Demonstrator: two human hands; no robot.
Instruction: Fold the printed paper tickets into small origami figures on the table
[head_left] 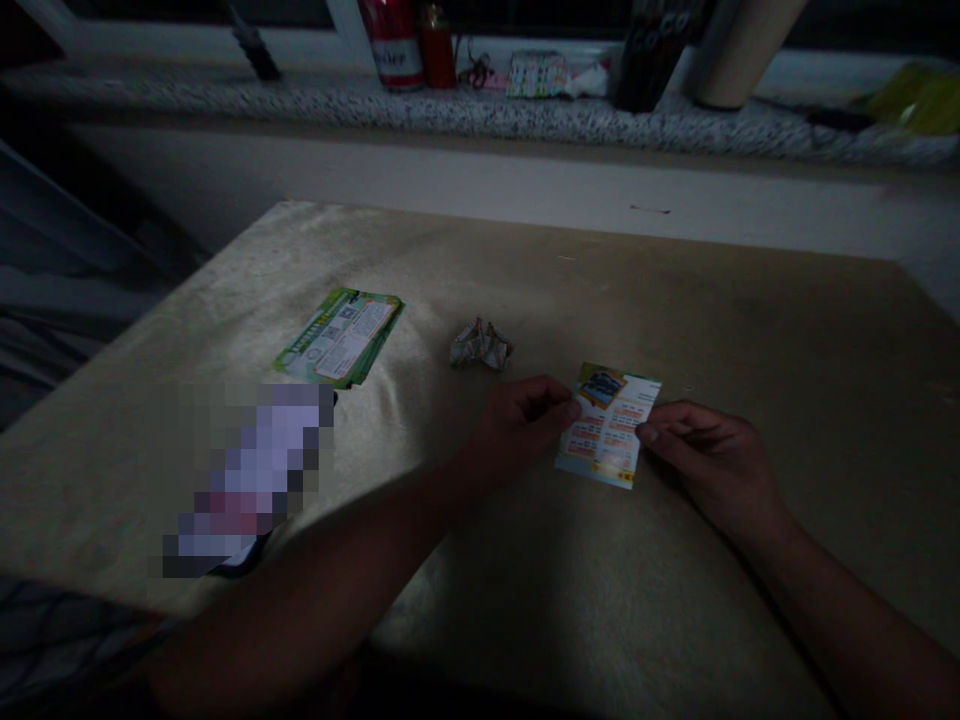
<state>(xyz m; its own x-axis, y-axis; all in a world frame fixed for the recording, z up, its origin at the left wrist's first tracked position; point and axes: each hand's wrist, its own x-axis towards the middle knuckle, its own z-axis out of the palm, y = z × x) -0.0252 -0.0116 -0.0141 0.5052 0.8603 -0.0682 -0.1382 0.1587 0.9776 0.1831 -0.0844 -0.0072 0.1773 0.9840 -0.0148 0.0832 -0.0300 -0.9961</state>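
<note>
A small printed leaflet (609,425) with a picture at its top lies on the tan board (675,310). My left hand (519,420) pinches its left edge, and my right hand (712,455) pinches its right edge. A small crumpled, folded piece of paper (480,345) sits just beyond my left hand. Further left lies a green-edged stack of leaflets (341,337).
A blurred-out flat object (251,480) lies at the board's near left. Behind the board runs a speckled stone ledge (300,100) holding a red can (393,42), a red lighter (437,45), a dark bottle (651,55) and a pale roll (739,50). The scene is dim.
</note>
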